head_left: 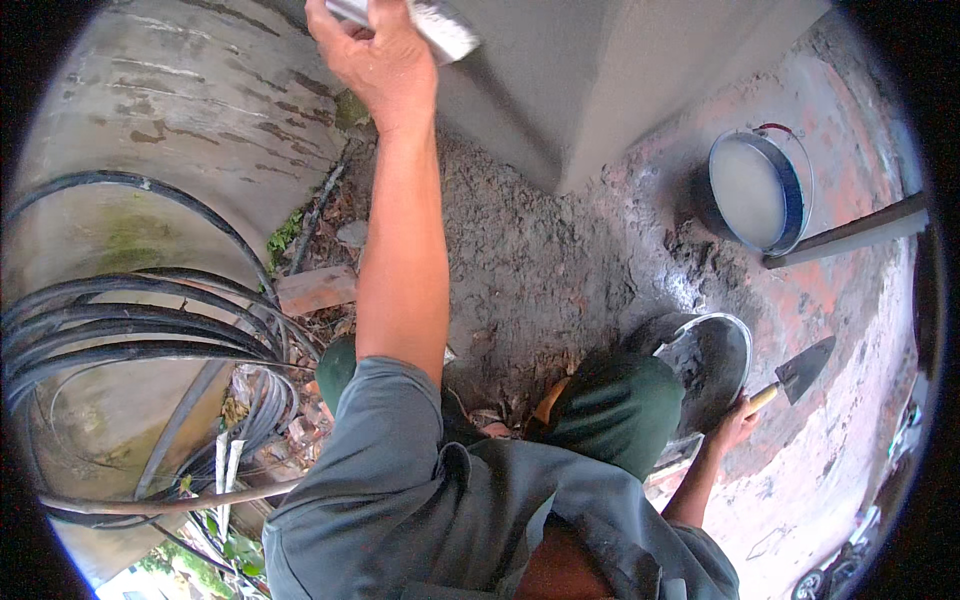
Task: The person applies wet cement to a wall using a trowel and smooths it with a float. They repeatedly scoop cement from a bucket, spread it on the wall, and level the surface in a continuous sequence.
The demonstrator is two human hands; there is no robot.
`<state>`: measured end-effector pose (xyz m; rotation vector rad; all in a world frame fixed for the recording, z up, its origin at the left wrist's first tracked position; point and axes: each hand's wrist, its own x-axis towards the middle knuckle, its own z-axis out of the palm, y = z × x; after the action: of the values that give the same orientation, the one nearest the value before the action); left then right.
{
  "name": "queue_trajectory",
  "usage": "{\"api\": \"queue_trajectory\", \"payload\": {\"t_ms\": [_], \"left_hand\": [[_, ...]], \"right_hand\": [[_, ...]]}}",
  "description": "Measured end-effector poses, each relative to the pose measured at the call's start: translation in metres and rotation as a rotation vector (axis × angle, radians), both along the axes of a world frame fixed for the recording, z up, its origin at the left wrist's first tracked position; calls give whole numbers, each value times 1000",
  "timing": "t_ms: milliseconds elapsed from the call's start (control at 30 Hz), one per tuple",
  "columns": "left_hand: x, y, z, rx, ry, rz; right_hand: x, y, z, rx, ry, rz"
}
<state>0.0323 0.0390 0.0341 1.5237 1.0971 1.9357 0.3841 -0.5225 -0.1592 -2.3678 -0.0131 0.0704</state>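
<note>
My left hand [385, 65], arm stretched forward, is closed around a plastering float [447, 32] whose pale edge is smeared by motion. The float is at the smooth grey plastered wall [540, 75]; its far part is cut off by the picture's top edge. Down at the right, my right hand [735, 425] grips the yellowish wooden handle of a pointed trowel [805, 370]. The trowel's dark blade points away to the right. Right beside that hand stands a bucket [705, 355] with dark grey mortar in it, partly hidden by my right knee.
A second bucket [757, 190] with cloudy liquid stands farther off at the right, near a bar [850, 230]. Coiled black hoses [140, 315] hang along the old wall at the left. A brick [317, 290] lies on the rough, mortar-strewn ground [520, 280].
</note>
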Motion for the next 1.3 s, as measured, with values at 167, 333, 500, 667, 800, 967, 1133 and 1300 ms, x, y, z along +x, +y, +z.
{"api": "queue_trajectory", "payload": {"t_ms": [167,333,500,667,800,967,1133,1300], "left_hand": [[1,12,-112,-607,-332,14],[29,-41,-146,-1083,-643,-193],[12,-12,-68,-257,-292,-67],[-20,44,-91,-359,-221,70],[-9,19,-191,-773,-438,-114],[35,-45,-246,-1204,-736,-280],[14,-20,-184,-1034,-718,-254],[-30,49,-154,-709,-523,-11]], "right_hand": [[2,8,-6,30,18,-33],[9,2,-15,37,28,-1],[13,-7,-23,57,33,25],[10,-6,-21,152,116,-21],[10,-6,-18,82,98,-6],[12,-2,-18,75,73,-8],[6,3,-13,109,54,1],[3,8,-6,110,86,5]]}}
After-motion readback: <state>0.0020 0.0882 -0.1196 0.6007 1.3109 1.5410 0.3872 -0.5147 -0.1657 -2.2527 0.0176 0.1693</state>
